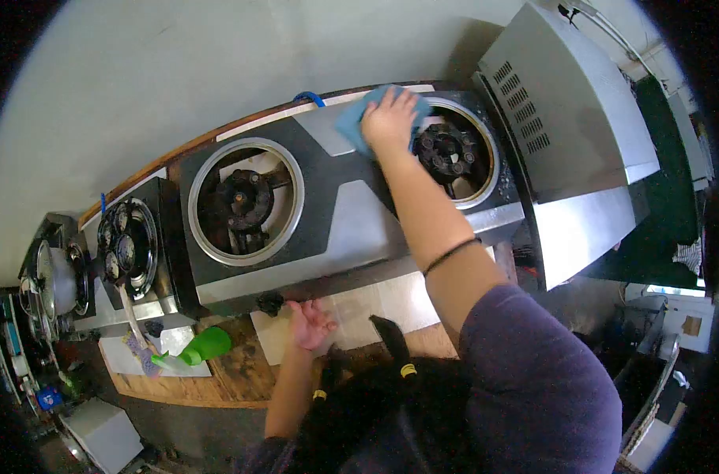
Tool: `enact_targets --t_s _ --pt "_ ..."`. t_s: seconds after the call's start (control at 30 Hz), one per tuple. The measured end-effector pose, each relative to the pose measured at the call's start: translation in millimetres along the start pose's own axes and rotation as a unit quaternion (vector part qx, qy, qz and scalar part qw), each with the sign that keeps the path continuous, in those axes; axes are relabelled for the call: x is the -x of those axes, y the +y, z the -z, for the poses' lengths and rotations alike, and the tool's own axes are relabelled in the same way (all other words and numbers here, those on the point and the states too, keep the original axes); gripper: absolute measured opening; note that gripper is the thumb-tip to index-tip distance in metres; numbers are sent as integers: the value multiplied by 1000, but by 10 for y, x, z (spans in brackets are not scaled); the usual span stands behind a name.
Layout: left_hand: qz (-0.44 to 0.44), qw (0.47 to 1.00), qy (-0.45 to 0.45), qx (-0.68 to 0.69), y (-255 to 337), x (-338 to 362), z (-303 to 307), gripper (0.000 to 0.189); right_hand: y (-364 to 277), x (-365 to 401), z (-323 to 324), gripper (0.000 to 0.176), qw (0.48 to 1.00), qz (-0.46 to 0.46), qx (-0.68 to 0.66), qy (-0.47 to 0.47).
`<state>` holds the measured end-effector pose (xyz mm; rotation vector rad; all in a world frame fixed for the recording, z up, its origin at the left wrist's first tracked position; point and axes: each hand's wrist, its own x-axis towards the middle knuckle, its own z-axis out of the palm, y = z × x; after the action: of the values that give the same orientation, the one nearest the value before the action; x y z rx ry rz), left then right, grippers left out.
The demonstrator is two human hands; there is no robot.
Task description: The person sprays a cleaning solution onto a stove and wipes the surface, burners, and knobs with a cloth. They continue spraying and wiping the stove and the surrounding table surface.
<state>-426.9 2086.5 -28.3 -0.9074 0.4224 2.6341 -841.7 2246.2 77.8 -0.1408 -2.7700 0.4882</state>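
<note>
My right hand [388, 122] presses a blue cloth [351, 125] onto the top of a two-burner gas stove [359, 225], at its back edge between the burners. Its fingers lie over the cloth, beside the right burner ring [494, 158]. The left burner ring [300, 197] surrounds a dark burner head [246, 200]. My left hand [312, 322] is at the front edge of the stove, near a black knob [270, 303]. Its fingers are loosely apart and nothing shows in them.
A green spray bottle [209, 346] lies on the wooden table [241, 371] at front left. Further left stands another stove [168, 237] with a dark, round-cupped pan [125, 245] on it. A large metal box [565, 110] with vents borders the right side. A wall rises behind.
</note>
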Motion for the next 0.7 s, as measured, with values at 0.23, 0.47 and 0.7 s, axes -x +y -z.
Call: enact_targets --t_s 0.23,0.47,0.7 --pt "-28 992 -122 -33 28 -3 -49 69 -71 1548 868 76 968 211 -40 -132" --pt "5 983 -165 -79 50 -108 10 66 -67 2350 1250 79 941 267 -43 -205" --pt "-15 996 -85 0 0 -314 9 73 -1329 3035 1619 78 780 461 -271 -325"
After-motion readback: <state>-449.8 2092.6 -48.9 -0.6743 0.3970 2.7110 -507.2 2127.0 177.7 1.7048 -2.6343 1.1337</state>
